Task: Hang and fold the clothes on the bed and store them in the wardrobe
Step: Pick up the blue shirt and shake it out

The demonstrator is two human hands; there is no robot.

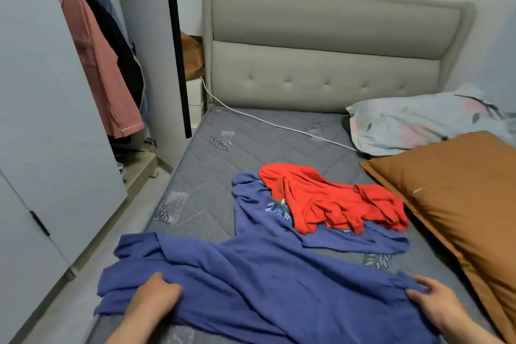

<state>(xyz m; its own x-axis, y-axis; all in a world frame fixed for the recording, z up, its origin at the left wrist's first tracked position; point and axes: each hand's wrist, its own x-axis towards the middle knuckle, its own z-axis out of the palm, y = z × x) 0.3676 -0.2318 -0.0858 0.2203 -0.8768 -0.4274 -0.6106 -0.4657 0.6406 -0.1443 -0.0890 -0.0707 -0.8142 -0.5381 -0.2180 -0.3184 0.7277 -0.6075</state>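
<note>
At the near edge of the mattress (201, 176), blue garment (265, 274) lies spread out; left hand (156, 297) and right hand (435, 303) each grip bunched cloth at its opposite ends. Mid-mattress: red garment (329, 204) crumpled atop second blue garment (251, 220). Brown pillow (460, 204) on mattress right side, open wardrobe (36, 92) off its left.

One head-worn camera at the end of the bed (212, 176) opposite the headboard (321, 64) faces forward and down, close over the bed, with the wardrobe (42, 92) on the bed's left.
</note>
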